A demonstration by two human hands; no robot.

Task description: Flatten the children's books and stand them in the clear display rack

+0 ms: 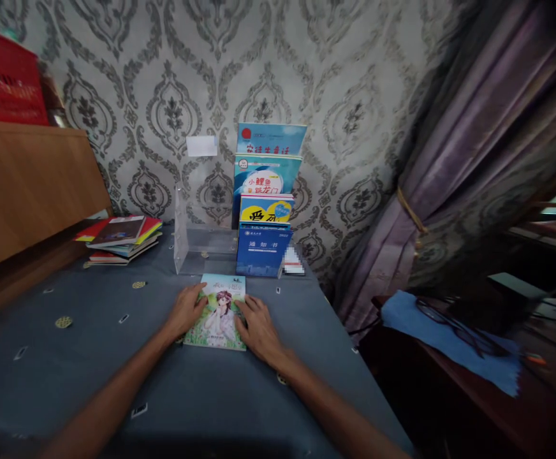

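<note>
A thin book (218, 319) with a drawn girl and green plants on its cover is in front of the acrylic rack, low over or on the table. My left hand (188, 309) grips its left edge, fingers at the upper corner. Along the right edge my right hand (259, 328) holds the book, its thumb near the cover. The clear rack (181, 239) has several books upright in its right half, stepped in height: a blue booklet (263, 254) in front, a yellow book (259, 210), a teal book (268, 172) and a light blue book (272, 137) behind.
A loose stack of books (122, 233) lies at the back left, beside a wooden cabinet (29, 185) with a red basket (5, 80) on top. Purple curtains (431, 178) hang on the right. Glasses on a blue cloth (412, 319) rest beyond the table's right edge.
</note>
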